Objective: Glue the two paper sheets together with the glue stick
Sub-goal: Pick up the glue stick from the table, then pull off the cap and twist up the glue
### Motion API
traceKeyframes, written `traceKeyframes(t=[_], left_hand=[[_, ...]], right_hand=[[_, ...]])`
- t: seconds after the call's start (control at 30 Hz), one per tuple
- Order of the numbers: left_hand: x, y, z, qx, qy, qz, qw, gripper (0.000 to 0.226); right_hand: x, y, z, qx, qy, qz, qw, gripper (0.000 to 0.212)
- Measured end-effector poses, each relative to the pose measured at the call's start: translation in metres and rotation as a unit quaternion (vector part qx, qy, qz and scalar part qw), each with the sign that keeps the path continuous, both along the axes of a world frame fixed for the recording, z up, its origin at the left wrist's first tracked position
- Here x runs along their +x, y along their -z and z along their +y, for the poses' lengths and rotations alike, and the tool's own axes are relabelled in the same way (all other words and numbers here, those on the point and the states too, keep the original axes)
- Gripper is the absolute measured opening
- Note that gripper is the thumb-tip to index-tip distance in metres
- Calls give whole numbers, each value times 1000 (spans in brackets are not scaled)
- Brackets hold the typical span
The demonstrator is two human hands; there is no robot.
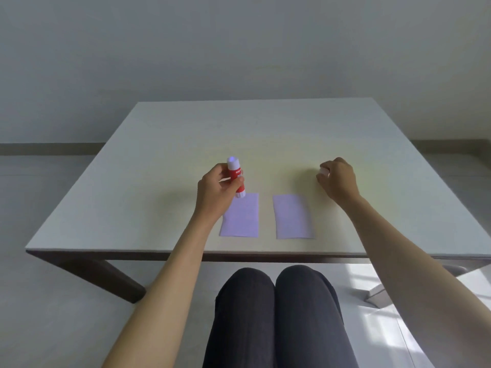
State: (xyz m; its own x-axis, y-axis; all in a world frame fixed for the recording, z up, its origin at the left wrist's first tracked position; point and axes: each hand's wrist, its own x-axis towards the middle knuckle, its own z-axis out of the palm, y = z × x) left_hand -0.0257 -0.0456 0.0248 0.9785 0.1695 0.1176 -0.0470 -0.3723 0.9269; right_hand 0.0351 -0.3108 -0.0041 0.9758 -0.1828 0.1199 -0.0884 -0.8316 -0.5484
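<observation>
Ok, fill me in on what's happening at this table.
A seated person is getting ready to glue. The left hand holds a red glue stick upright above the table, its top uncapped. The right hand is closed on a small white piece, probably the cap, off to the right. Two paper sheets lie flat, side by side and apart, not yet joined.

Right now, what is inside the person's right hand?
A small white piece, likely the glue stick's cap, peeks out between the fingers of the right hand. The curled fingers cover most of it, so its full shape cannot be seen.
</observation>
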Motion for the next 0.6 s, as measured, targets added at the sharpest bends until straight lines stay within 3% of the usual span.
traceKeyframes(t=[0.07, 0.13, 0.17, 0.23, 0.33, 0.43, 0.53, 0.6], left_hand=[[0, 0, -2, -66, -26, -1, 997, 17], [-2, -2, -9, -156, -62, -16, 986, 13], [-2, -4, -15, -199, -82, -22, 976, 12], [-1, -11, -28, -277, -116, -19, 954, 13], [1, -23, -44, -365, -104, 2, 925, 12], [-4, -28, -49, -413, -77, 19, 907, 12], [-10, -26, -47, -476, -68, 26, 876, 12], [-13, -25, -48, -470, -55, 19, 881, 10]], right_hand=[[-6, -2, 1, -46, -15, 10, 999, 45], [-16, -10, 10, -86, -11, -47, 995, 61], [-23, -17, 22, -55, -19, -102, 993, 63], [-42, -33, 54, 133, -86, -152, 976, 57], [-65, -47, 98, 386, -191, -59, 901, 37], [-70, -56, 117, 479, -172, -44, 860, 21], [-70, -59, 123, 468, -145, -46, 871, 21], [-71, -59, 124, 502, -123, -21, 856, 28]])
